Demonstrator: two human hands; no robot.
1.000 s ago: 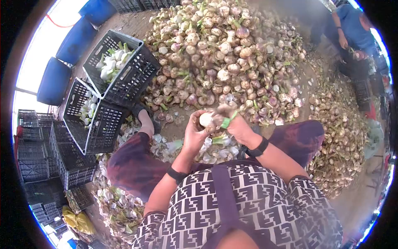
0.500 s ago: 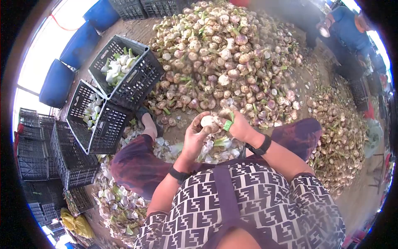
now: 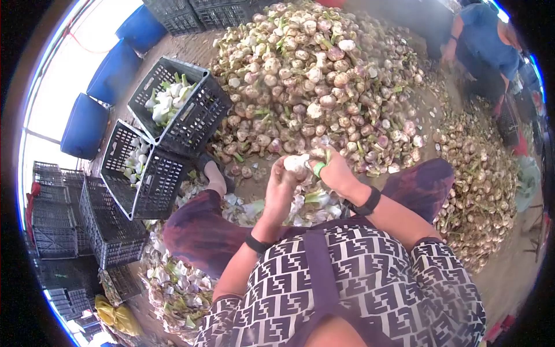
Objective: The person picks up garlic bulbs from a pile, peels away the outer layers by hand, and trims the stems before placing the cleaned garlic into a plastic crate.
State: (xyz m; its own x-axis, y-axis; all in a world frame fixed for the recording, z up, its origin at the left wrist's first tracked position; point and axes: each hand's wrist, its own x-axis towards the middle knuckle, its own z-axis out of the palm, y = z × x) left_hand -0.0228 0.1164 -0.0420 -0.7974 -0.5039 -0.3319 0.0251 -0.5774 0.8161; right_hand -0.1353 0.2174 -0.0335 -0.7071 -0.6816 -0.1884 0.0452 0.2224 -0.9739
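My left hand [image 3: 280,189] is closed around a pale garlic bulb [image 3: 296,165], holding it above the ground between my knees. Right beside the bulb, my right hand [image 3: 340,174] has its fingers curled and pinched together, with a green band [image 3: 318,168] around the thumb. What lies between those fingers is too small and partly hidden to make out. Below both hands, loose garlic skins and leaves [image 3: 300,209] cover the ground. Just beyond them rises a large heap of unpeeled garlic bulbs [image 3: 324,87].
Two black crates, one upper [image 3: 199,113] and one lower [image 3: 159,182], hold whitish peeled bulbs at my left. Stacked dark crates [image 3: 113,222] and blue barrels [image 3: 85,126] stand farther left. A second garlic heap [image 3: 480,191] spreads at right, near a person in blue [image 3: 488,40].
Both hands stay at the bulb; my right hand has shifted slightly and its fingers have turned at the bulb's side. The view has moved a little. The person at right has leaned and shifted.
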